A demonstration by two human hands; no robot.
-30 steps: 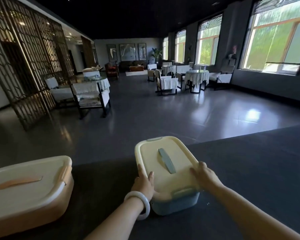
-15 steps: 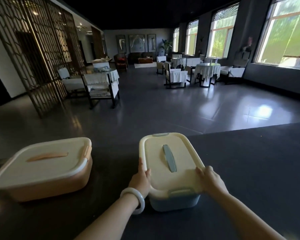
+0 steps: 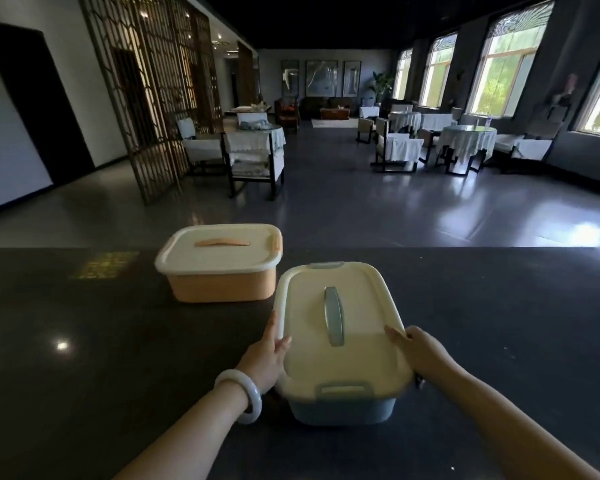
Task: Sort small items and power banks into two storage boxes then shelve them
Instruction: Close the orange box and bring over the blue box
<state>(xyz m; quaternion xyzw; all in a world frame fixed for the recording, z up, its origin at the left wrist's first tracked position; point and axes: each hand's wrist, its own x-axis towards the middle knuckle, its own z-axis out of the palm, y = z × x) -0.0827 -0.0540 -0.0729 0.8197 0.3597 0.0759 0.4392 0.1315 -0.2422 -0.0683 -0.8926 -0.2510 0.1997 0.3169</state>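
Two hands flanked blue box [image 3: 340,407] on counter [image 3: 84,341]: left hand [image 3: 265,360] and right hand [image 3: 418,349], fingers curled on lid edges, likely steadying it; orange box [image 3: 219,285] closed just beside.

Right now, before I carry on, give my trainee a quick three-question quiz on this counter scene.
1. True or false: the orange box has its lid off.
2. Which box do both hands hold? A) the orange box B) the blue box C) neither
3. Fill in: the white bangle sits on the ___ wrist.

Key:
1. False; its cream lid is on, handle lying flat.
2. B; the left hand and right hand grip the blue box's opposite sides at the lid rim, on the dark counter.
3. Left.
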